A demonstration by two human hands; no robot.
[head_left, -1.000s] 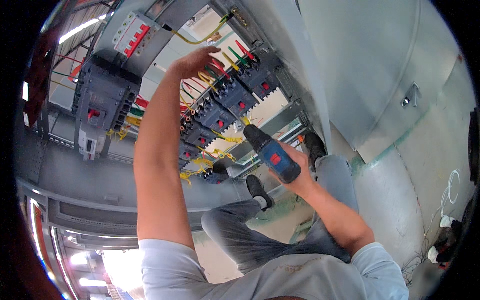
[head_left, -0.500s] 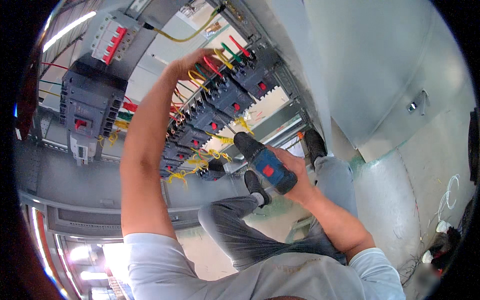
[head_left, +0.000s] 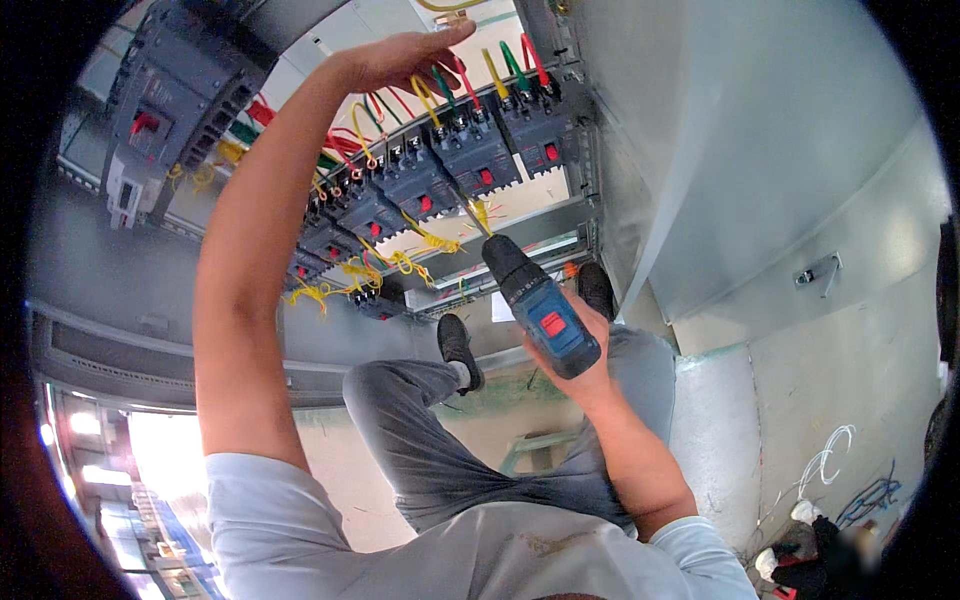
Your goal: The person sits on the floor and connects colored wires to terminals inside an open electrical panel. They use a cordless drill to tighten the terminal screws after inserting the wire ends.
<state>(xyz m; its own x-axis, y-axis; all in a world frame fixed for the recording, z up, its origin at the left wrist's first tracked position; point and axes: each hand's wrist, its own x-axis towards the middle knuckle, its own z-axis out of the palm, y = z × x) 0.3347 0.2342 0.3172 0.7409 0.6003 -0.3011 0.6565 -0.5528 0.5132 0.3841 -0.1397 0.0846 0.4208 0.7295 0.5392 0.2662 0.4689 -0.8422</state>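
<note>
My left hand (head_left: 405, 58) reaches up to the top of a row of dark grey circuit breakers (head_left: 455, 160) and rests on the red, yellow and green wires (head_left: 455, 80) feeding them. Its fingers lie stretched out over the wires, gripping nothing that I can see. My right hand (head_left: 580, 365) holds a blue and black cordless drill (head_left: 535, 300) by its grip. The drill's bit (head_left: 470, 212) points up at the lower edge of one breaker, close beside loose yellow wires (head_left: 420, 245).
A larger grey breaker (head_left: 175, 110) is mounted to the left in the grey metal cabinet (head_left: 700, 150). My bent legs and black shoes (head_left: 458, 345) rest against the cabinet's lower rail. White cable (head_left: 825, 455) and small clutter lie on the floor at the right.
The view has moved closer to the breakers. My left hand has slid right along the top wires, and my right hand has brought the drill's bit up toward the breaker row.
</note>
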